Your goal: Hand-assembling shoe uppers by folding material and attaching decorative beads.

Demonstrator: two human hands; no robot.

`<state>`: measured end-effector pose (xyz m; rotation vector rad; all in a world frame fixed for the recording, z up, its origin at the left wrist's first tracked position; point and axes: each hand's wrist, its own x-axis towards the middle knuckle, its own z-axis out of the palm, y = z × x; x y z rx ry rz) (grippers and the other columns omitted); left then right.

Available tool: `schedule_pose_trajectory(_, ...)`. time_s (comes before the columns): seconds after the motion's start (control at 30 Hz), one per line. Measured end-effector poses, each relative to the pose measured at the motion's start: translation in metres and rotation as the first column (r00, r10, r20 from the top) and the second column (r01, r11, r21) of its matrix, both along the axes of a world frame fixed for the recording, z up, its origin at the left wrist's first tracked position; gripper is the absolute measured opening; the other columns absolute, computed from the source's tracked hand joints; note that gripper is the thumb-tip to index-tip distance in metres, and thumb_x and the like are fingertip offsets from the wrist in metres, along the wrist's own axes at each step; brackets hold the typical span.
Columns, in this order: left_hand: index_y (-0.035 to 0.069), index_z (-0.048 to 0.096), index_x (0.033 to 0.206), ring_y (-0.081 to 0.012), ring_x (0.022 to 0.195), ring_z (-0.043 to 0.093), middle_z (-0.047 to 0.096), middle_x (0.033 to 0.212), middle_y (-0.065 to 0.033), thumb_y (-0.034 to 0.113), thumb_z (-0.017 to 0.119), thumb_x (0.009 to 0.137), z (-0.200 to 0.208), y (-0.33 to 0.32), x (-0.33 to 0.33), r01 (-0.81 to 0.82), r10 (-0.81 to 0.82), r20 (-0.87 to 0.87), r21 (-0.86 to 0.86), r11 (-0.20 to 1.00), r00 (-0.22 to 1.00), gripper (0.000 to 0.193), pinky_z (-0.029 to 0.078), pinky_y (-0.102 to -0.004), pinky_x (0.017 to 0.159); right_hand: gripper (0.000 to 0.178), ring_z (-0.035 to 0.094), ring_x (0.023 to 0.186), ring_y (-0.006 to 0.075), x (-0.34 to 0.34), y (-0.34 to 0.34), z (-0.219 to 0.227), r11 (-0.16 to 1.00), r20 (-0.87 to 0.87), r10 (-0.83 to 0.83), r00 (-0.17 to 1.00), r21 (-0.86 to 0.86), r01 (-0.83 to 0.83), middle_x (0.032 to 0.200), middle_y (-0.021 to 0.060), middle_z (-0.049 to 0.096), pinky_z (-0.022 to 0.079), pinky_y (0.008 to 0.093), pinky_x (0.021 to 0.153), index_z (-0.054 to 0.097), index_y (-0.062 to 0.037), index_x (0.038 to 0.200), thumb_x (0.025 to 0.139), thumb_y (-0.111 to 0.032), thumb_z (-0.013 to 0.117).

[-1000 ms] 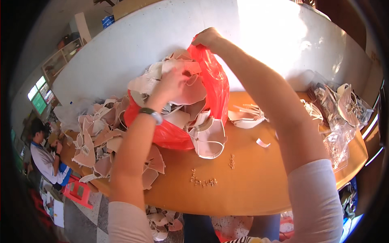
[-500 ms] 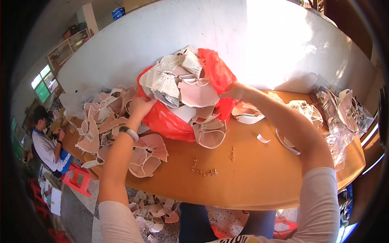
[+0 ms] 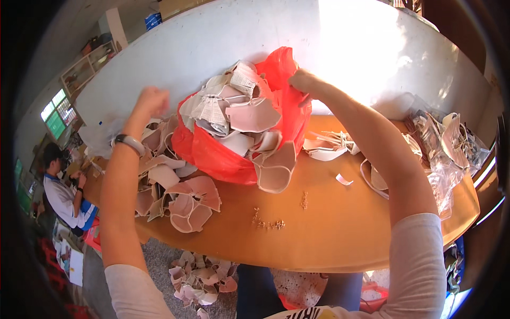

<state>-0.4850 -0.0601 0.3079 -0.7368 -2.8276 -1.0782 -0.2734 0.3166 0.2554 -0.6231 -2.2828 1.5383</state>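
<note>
Though the left hand (image 3: pixel 153 101) blurs, its grip unclear, the right hand (image 3: pixel 307 83) pinches the red bag (image 3: pixel 215 159).

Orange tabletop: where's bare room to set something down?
Widest bare patch: orange tabletop between the small bits, the white scrap, the right arm and the front edge. A strip between bits and front edge is free too. Crowded: left, heaped pale pieces; back centre, the stuffed red bag; right end, clear plastic bags.

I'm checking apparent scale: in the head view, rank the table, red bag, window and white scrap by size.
1. Table
2. Red bag
3. Window, seemingly shrunk by being farther off
4. White scrap
</note>
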Motion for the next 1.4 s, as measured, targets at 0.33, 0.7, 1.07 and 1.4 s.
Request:
schedule_pose_trajectory(0.33, -0.001, 0.066, 0.111, -0.0173, 0.086, 0.065, 0.068, 0.103, -0.0064, 0.044, 0.071, 0.085, -0.138, 0.038, 0.046, 0.093, -0.227, 0.443, 0.303, 0.949, 0.867, 0.052, 0.053, -0.029, 0.075, 0.048, 0.064, 0.102, 0.0299, 0.131, -0.13, -0.144, 0.301, 0.407, 0.163, 0.899, 0.847, -0.438, 0.112, 0.0093, 0.062, 0.054, 0.0462, 0.082, 0.058, -0.0123, 0.121, 0.078, -0.026, 0.072)
schedule_pose_trajectory(0.7, 0.007, 0.062, 0.082, -0.0203, 0.08, 0.06, 0.062, 0.082, -0.0051, 0.018, 0.057, 0.074, -0.081, 0.004, 0.042, -0.034, -0.397, 0.226, 0.9, 0.435, 0.89, 0.015, 0.048, -0.035, 0.076, 0.029, 0.069, 0.086, 0.031, -0.02, -0.094, -0.094, 0.781, 0.044, 0.166, 0.985, 0.604, -0.158, 0.088, 0.0158, 0.071, 0.055, 0.0429, 0.074, 0.075, -0.011, 0.089, 0.063, -0.023, 0.081)
schedule_pose_trajectory(1.07, 0.003, 0.063, 0.089, -0.0293, 0.088, 0.065, 0.066, 0.087, -0.0125, 0.013, 0.069, 0.077, -0.073, -0.02, 0.011, 0.031, -0.163, -0.439, -0.291, 0.956, 0.884, 0.017, 0.052, -0.0382, 0.08, 0.044, 0.067, 0.085, 0.0308, -0.02, -0.114, -0.137, 0.777, 0.081, 0.373, 0.924, 0.517, -0.359, 0.085, 0.0163, 0.069, 0.052, 0.0399, 0.078, 0.07, -0.0024, 0.088, 0.062, -0.034, 0.084)
schedule_pose_trajectory(1.4, 0.01, 0.067, 0.097, -0.0364, 0.096, 0.065, 0.063, 0.111, -0.0116, 0.012, 0.06, 0.081, 0.023, -0.008, 0.009, -0.425, -0.018, -0.744, -0.401, 0.812, 0.667, 0.017, 0.053, -0.0464, 0.08, 0.014, 0.064, 0.096, 0.0249, 0.054, 0.001, -0.102, -0.006, 0.639, -0.059, 0.767, 0.768, -0.641, 0.102, 0.0067, 0.065, 0.047, 0.0395, 0.077, 0.07, -0.0087, 0.079, 0.071, -0.02, 0.072)
